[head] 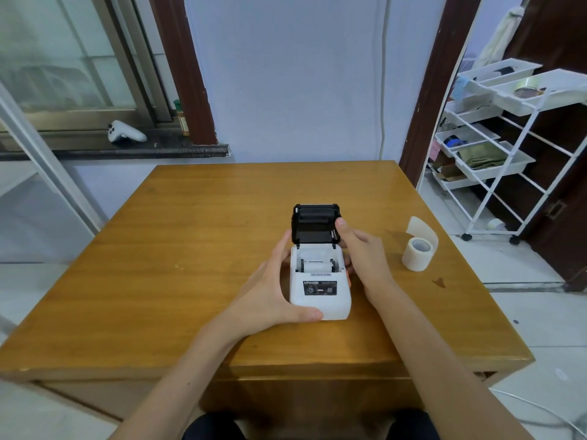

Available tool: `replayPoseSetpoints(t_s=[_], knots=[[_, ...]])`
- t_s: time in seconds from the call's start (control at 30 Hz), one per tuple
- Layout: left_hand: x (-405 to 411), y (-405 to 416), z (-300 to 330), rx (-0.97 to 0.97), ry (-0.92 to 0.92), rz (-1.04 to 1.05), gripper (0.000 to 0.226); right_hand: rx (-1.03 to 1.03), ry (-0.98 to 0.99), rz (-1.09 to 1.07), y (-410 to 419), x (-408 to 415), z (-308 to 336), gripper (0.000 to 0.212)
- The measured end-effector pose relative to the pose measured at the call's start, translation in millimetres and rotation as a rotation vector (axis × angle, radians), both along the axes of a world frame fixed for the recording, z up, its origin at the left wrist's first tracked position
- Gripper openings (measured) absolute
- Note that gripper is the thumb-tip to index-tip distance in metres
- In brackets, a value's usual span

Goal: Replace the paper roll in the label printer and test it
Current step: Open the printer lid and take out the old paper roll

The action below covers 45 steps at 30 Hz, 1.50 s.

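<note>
A small white label printer (pixel 320 292) sits in the middle of the wooden table (pixel 178 249). Its black lid (pixel 314 222) stands open and upright, and a white paper roll (pixel 314 265) lies in the bay. My left hand (pixel 273 290) grips the printer's left side, thumb on the front corner. My right hand (pixel 362 252) holds the right side, with the thumb resting on the lid's right edge. A second paper roll (pixel 418 253) stands on end to the right, its loose end curling up behind it.
A white wire rack (pixel 508 147) with trays stands right of the table. A white game controller (pixel 125 132) lies on the window sill at back left. A small dark stain (pixel 439 282) marks the table near its right edge.
</note>
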<state>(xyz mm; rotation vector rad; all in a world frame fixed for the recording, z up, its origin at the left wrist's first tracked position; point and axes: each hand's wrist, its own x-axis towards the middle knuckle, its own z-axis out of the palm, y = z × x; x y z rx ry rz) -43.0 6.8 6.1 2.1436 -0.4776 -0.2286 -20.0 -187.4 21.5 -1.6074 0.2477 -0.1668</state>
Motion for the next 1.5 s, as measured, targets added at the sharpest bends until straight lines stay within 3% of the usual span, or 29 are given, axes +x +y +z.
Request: replayPoseSetpoints(t_s=[0.2, 0.33, 0.4, 0.57, 0.67, 0.8, 0.97, 1.5], knots=[[-0.6, -0.4, -0.5, 0.035, -0.012, 0.007, 0.14, -0.004, 0.032, 0.018, -1.0, 1.4, 0.1, 0.046], [-1.3, -1.0, -0.6, 0.047, -0.011, 0.02, 0.141, -0.073, -0.053, 0.047, -4.8, -2.3, -8.9, 0.04], [-1.9, -1.3, 0.4, 0.056, -0.012, 0.023, 0.141, -0.123, -0.068, 0.01, -8.0, -4.4, -15.6, 0.051], [-3.0, -1.9, 2.3, 0.072, -0.014, 0.027, 0.141, -0.232, -0.184, -0.094, -5.7, -21.1, -17.9, 0.02], [-2.8, -1.5, 2.0, 0.063, -0.009, 0.03, 0.141, -0.318, -0.224, 0.062, -3.2, -25.2, -5.4, 0.008], [-4.1, -1.1, 2.8, 0.066, 0.001, 0.033, 0.139, -0.458, -0.06, 0.369, -6.3, -8.1, 13.0, 0.01], [-4.6, -1.6, 4.2, 0.087, 0.001, 0.032, 0.14, -0.572, 0.051, 0.544, -13.1, 6.9, 25.2, 0.015], [-18.7, -2.4, 2.1, 0.296, -0.129, -0.1, 0.13, -0.55, 0.09, 0.606, -20.1, -23.7, 22.9, 0.018]])
